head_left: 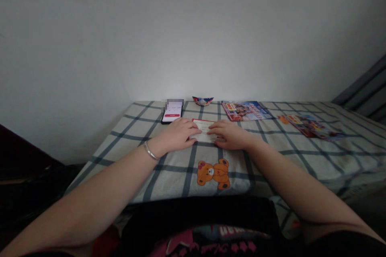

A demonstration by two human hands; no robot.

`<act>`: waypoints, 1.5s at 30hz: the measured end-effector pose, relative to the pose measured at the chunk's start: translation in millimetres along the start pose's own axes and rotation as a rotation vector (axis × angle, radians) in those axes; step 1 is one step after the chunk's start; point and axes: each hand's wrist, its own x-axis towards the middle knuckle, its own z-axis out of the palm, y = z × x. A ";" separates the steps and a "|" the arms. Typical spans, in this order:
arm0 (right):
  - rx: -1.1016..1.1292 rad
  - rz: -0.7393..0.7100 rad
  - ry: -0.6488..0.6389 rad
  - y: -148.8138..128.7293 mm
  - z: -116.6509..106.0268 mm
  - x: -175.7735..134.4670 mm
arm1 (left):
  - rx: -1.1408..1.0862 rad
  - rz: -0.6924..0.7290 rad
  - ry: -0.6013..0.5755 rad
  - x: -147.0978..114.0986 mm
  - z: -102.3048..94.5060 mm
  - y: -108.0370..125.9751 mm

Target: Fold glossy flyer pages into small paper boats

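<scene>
On the checked cloth, near the middle of the bed or table top, lies a small white card with a red top edge and lines of print too small to read. Both my hands are at it. My left hand covers its left end, fingers stretched out, thumb apart from the index finger, tips over the white face. My right hand does the same at the right end, fingers extended and slightly spread, thumb lower down by the bottom edge. Neither hand is curled into a fist; can't tell how hard the tips press. Card sits flat between them, a strip of it showing in the gap. Silver bracelet on my left wrist. Phone, screen lit, lies just beyond my left hand, red bar on the display, top part pixelated. Behind the card, near the wall, a crumpled blue and red wrapper. Past my right hand, a colourful flat packet; farther right, a second similar packet, near my right forearm. Orange teddy bear print on the cloth, nearer me than the card
</scene>
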 end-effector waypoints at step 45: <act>-0.232 0.308 0.348 -26.1 5.2 15.4 | 0.025 -0.082 0.293 15.6 1.7 19.8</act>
